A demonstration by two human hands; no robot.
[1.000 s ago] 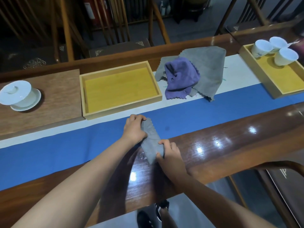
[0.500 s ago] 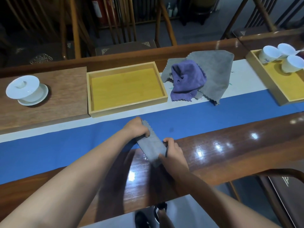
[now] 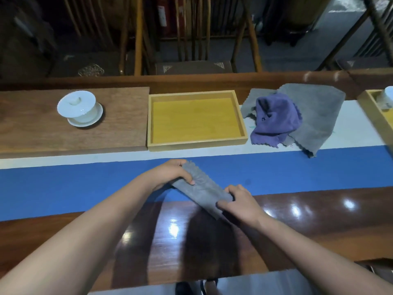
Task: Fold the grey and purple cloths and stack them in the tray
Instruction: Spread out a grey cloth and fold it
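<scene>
Tray (image 3: 196, 144) bare inside — rt tray (image 3: 371, 109) holds cup (image 3: 387, 99).

Glossy dark wooden table (image 3: 297, 226) under bright light reflections, wooden chairs (image 3: 191, 50) behind on dim grey floor (image 3: 293, 58).

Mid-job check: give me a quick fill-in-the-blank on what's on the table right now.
1. Both hands, left hand and right hand, hold a folded ____ cloth strip.
2. The yellow-bottomed wooden tray holds ____ cloths.
3. The crumpled purple cloth lies on an unfolded ____ cloth.

Missing words: grey; no; grey
</scene>
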